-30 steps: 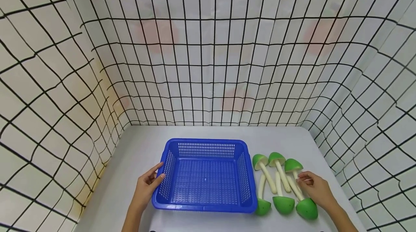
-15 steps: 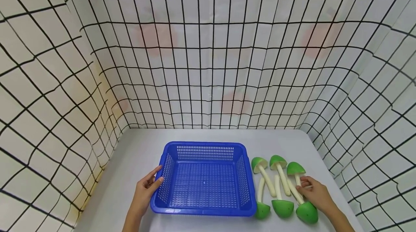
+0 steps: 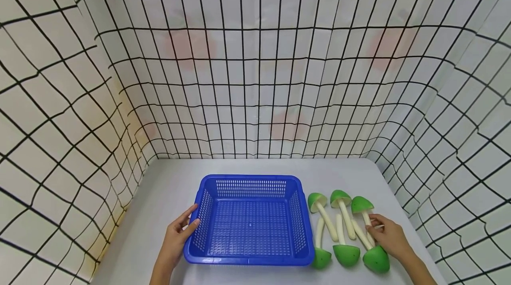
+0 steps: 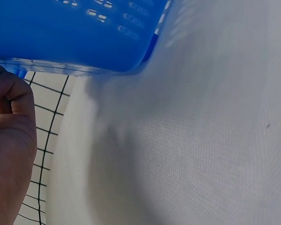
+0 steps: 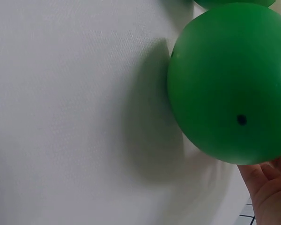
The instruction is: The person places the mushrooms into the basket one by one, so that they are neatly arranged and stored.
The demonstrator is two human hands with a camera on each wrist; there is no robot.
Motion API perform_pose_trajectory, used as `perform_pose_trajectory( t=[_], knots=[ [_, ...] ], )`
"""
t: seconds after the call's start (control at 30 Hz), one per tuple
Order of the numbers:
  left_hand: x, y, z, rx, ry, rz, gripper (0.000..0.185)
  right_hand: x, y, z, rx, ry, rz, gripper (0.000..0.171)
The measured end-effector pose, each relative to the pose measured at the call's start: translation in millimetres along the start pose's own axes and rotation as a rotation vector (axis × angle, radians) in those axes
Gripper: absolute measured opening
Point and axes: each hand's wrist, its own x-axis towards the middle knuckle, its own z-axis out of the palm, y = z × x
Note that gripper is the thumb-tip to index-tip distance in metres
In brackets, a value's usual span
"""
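Note:
A blue plastic basket (image 3: pixel 249 260) with slotted walls stands on the white table, nothing inside it. My left hand (image 3: pixel 174 239) grips its left rim with thumb and fingertips; in the left wrist view the curled fingers sit at the basket's edge. To the right of the basket lie several toy mushrooms with green caps and cream stems, in two rows. My right hand (image 3: pixel 389 235) pinches the stem of the far-right back mushroom (image 3: pixel 362 204). Close below that hand lies the front-right mushroom (image 3: pixel 376 259), whose green cap fills much of the right wrist view and hides part of the fingers.
Other mushrooms lie between basket and right hand: a back-left one (image 3: pixel 317 202), a back-middle one (image 3: pixel 340 198), a front-middle one (image 3: pixel 346 255) and a front-left one (image 3: pixel 322 258) near the basket's corner. White walls with a black grid (image 3: pixel 257 98) enclose the table (image 3: pixel 163 178).
My right hand has moved in to the back-right mushroom's stem and its fingers have closed on it. The left hand stays at the basket's rim. The head view has tilted slightly.

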Motion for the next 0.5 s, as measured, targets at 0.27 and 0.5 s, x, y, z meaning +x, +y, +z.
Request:
perform_pose_trajectory(
  t=[0.27, 0.5],
  knots=[
    [-0.1, -1.5, 0.6, -0.003, 0.016, -0.009, 0.052, -3.2, -3.0, -8.4, 0.011, 0.035, -0.004, 0.05],
    [-1.9, -2.1, 1.1, 0.039, 0.007, -0.019, 0.053, -0.1, -7.4, -13.8, 0.034, 0.062, 0.009, 0.051]
  ],
)
